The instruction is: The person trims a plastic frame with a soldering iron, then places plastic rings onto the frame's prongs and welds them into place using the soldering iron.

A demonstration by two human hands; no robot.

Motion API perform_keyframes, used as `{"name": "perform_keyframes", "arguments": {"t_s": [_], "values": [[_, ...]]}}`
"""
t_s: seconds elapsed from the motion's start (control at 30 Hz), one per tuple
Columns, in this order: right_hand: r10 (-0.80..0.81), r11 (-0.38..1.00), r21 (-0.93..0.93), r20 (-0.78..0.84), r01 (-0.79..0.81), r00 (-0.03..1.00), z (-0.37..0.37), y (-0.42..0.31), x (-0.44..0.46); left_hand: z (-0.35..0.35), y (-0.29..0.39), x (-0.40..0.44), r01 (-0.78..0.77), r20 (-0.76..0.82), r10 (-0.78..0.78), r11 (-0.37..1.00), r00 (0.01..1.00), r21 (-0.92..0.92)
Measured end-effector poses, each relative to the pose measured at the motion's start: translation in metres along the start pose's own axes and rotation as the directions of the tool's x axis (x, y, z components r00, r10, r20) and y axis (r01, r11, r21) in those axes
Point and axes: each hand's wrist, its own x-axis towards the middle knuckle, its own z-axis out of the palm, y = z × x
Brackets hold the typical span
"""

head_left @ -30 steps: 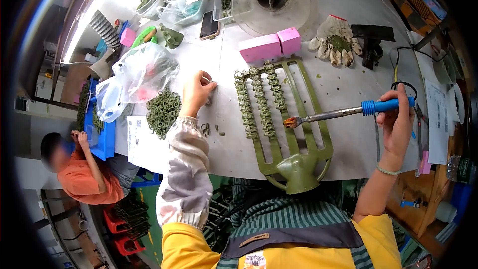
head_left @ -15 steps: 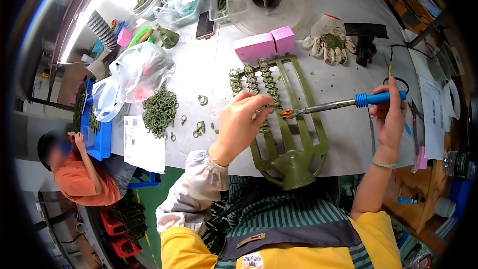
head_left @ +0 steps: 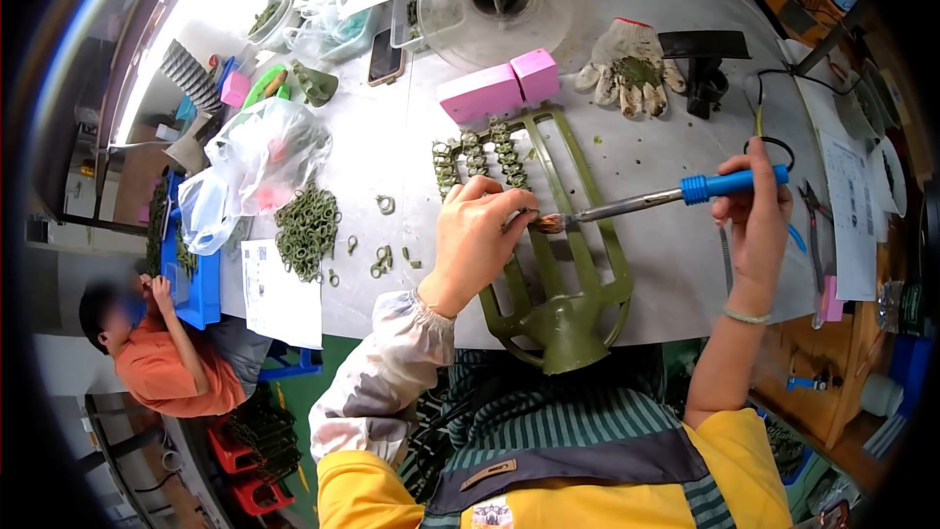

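Note:
My right hand (head_left: 756,225) is closed on the blue handle of a soldering iron (head_left: 654,198), index finger lying along the handle. Its metal shaft points left, and the brownish, crusted tip is at the fingertips of my left hand (head_left: 480,240). Thumb and index of that hand are pinched together; whatever they hold is hidden. Both hands are over an olive-green rack (head_left: 619,274) with long parallel bars, its cone-shaped base toward me. Rows of small green rings (head_left: 507,152) line the left bars, partly covered by my left hand.
Left of the rack lie a heap of green rings (head_left: 307,232) and a few loose ones. Pink blocks (head_left: 480,95), a stained glove (head_left: 632,73), a phone (head_left: 386,59) and a round clear tray (head_left: 441,10) stand farther back. Pliers (head_left: 817,211) lie right. A co-worker (head_left: 176,362) sits left.
The view has shifted slightly, so the table things sit a little farther left. The soldering iron's tip has come closer to my left fingertips. Both hands keep their grips.

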Motion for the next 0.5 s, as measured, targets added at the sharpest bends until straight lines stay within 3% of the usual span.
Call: {"name": "perform_keyframes", "arguments": {"t_s": [0.07, 0.17, 0.2, 0.23, 0.27, 0.3, 0.33, 0.37, 0.43, 0.5], "values": [[-0.016, 1.0, 0.014, -0.014, 0.016, 1.0, -0.003, -0.007, -0.001, -0.001, 0.0, 0.0, -0.002, 0.018, 0.002, 1.0, 1.0, 0.025], [-0.02, 0.999, 0.032, -0.008, 0.02, 1.0, -0.004, -0.008, -0.002, -0.012, -0.005, 0.005, -0.032, -0.01, 0.031, 0.993, 0.999, -0.114], [-0.02, 0.999, 0.037, -0.011, 0.021, 1.0, -0.004, -0.009, -0.003, -0.019, -0.011, 0.006, 0.039, -0.044, -0.055, 0.954, 0.998, -0.298], [-0.024, 0.999, 0.04, -0.019, 0.025, 1.0, -0.005, -0.01, -0.002, -0.028, -0.023, 0.003, 0.193, -0.057, -0.225, 0.92, 0.973, -0.34], [-0.025, 0.998, 0.051, 0.005, 0.025, 1.0, -0.008, -0.008, -0.001, -0.026, -0.047, -0.005, 0.33, -0.107, -0.432, 0.805, 0.895, -0.493], [-0.03, 0.998, 0.055, -0.001, 0.03, 1.0, -0.008, -0.008, -0.002, -0.034, -0.075, -0.008, 0.433, -0.133, -0.531, 0.791, 0.837, -0.433], [-0.034, 0.998, 0.059, -0.006, 0.034, 0.999, -0.007, -0.008, -0.002, -0.045, -0.103, -0.011, 0.632, -0.101, -0.663, 0.742, 0.742, -0.224], [-0.038, 0.997, 0.063, -0.009, 0.038, 0.999, -0.006, -0.008, -0.003, -0.054, -0.124, -0.019, 0.636, -0.174, -0.617, 0.767, 0.768, 0.085], [-0.041, 0.997, 0.062, 0.009, 0.04, 0.999, -0.006, -0.009, -0.004, -0.055, -0.172, -0.05, 0.561, -0.218, -0.519, 0.721, 0.826, 0.408], [-0.043, 0.997, 0.059, 0.013, 0.042, 0.999, -0.007, -0.01, -0.004, -0.061, -0.169, -0.049, 0.783, -0.033, -0.796, 0.587, 0.605, 0.205]]}}
